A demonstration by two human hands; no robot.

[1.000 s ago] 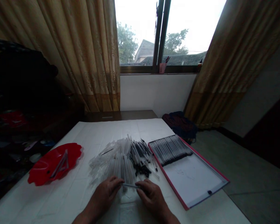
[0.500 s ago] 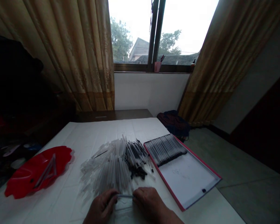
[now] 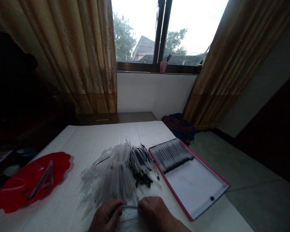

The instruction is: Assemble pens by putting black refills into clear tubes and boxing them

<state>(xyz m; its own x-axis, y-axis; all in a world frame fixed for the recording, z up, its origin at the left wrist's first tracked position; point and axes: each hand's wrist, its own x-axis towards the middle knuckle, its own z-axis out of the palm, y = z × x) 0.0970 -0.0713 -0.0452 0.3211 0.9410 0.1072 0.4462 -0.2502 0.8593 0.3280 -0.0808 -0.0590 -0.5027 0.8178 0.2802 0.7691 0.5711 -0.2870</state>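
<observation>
Just below the heap of clear pen refills (image 3: 111,177), I have the left hand (image 3: 103,216) and right hand (image 3: 154,213) half-curled, pinching a thin refill (image 3: 130,207) by its ends between them (a light, level pinch suits something this slender).

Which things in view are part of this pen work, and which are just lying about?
In use:
left hand
right hand
clear pen tube held between them
pile of clear pen tubes
black-tipped pens
red-edged tray with its row of pens

Lying about:
red plastic plate
pink pen cup
dark cloth bundle
</observation>
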